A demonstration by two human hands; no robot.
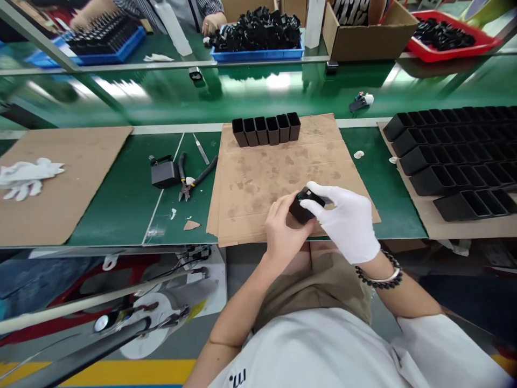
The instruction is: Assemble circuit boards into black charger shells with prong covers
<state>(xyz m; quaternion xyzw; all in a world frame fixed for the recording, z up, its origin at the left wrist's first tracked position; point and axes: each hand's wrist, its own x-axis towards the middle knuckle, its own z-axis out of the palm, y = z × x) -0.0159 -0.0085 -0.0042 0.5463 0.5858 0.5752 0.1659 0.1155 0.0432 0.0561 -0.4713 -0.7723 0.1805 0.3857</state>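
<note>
My bare left hand (283, 229) wraps round a small black plastic case (302, 211), held tilted over the near edge of the brown cardboard sheet (258, 178). My right hand (348, 222), in a white glove, closes thumb and fingers on the upper end of the same case. A small green spot and a light spot show at that end; my fingers cover part of it. Beyond my hands, a row of several open-topped black cases (266, 131) stands upright on the cardboard.
Left of the cardboard lie pliers (186, 188), a slim pointed tool (201, 149) and a black box-shaped device (165, 172). Rows of black cases (440, 180) fill the right side. White gloves (30, 177) rest far left. Behind the green belt (250, 91), a co-worker's hand (213, 23) is near a blue tray (258, 55).
</note>
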